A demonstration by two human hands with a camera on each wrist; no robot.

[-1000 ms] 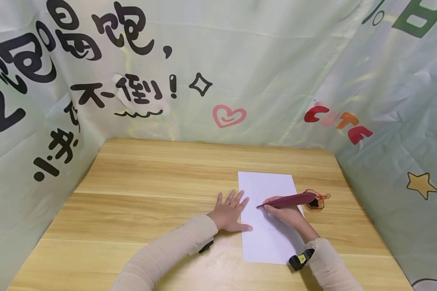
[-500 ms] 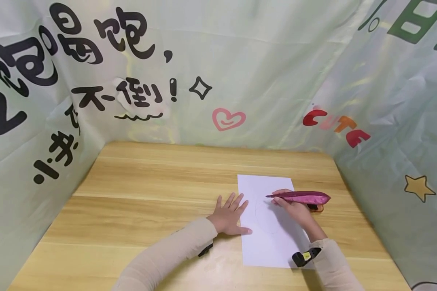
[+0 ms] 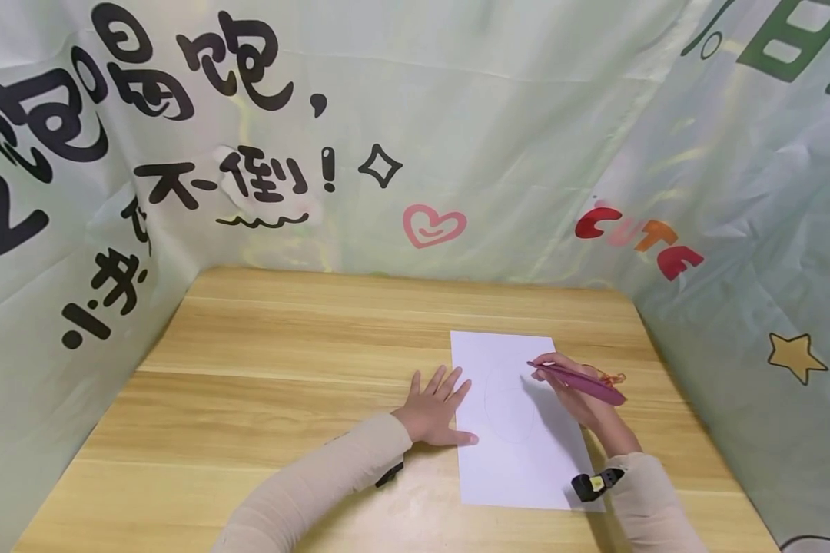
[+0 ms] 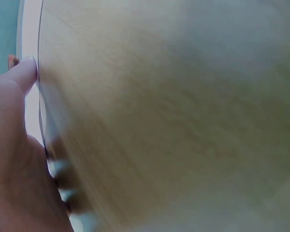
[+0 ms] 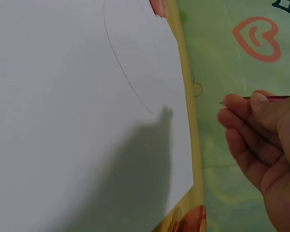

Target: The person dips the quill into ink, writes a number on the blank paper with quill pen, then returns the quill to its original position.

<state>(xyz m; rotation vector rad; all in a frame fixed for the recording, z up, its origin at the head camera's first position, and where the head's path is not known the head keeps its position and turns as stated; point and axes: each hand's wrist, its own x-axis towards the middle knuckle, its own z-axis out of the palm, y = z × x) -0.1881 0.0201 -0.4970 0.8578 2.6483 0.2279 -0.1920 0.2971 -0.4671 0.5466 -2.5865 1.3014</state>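
Observation:
In the head view my left hand (image 3: 432, 413) lies flat with fingers spread, its thumb and fingertips over the left edge of a white sheet of paper (image 3: 498, 480). My right hand (image 3: 588, 407) pinches a slim purple, feather-shaped pen (image 3: 584, 382) near its tip, over the upper right of the sheet. The tip stands apart from its shadow on the paper. A thin, faint curved line (image 5: 122, 70) runs across the sheet in the right wrist view, where the pen (image 5: 279, 98) is mostly hidden by my fingers. Beside the sheet's edge, my left thumb (image 4: 24, 72) shows in the left wrist view.
A small orange item (image 3: 610, 376) lies on the wooden table (image 3: 283, 322) right of the paper, partly hidden behind my right hand and the pen. Pale green printed cloth (image 3: 498, 138) hangs round the table's back and sides. A black wrist camera (image 3: 597, 485) sits on my right wrist.
My right hand has moved up and to the right with the pen, uncovering more of the drawn oval. The pen's feather end has swung downward. My left hand stays in place.

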